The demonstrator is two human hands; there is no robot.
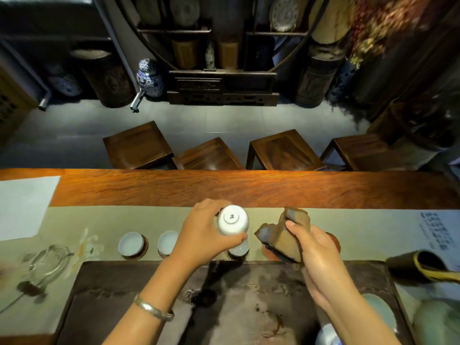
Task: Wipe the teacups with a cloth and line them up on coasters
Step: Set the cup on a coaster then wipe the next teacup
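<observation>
— While the left hand (204,235) grips the teacup (232,220) bottom-up, fingers curled round its wall, what worries you?

— It hangs just above another cup (239,250) on its coaster. A slip drops porcelain on porcelain.

— And the right hand (316,247)?

— Closed on the brown cloth (286,235), just beside the cup, not touching it (bunched thick). A hard wipe could twist the cup loose.

— The row?

— Two cups (132,244) sit left of the left hand; a bare coaster (268,252) waits under the cloth.

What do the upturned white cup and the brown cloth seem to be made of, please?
The upturned white cup in the left hand looks like glazed porcelain: glossy, with a mark on its base. The folded brown cloth in the right hand looks like soft matte fabric, creased.
</observation>
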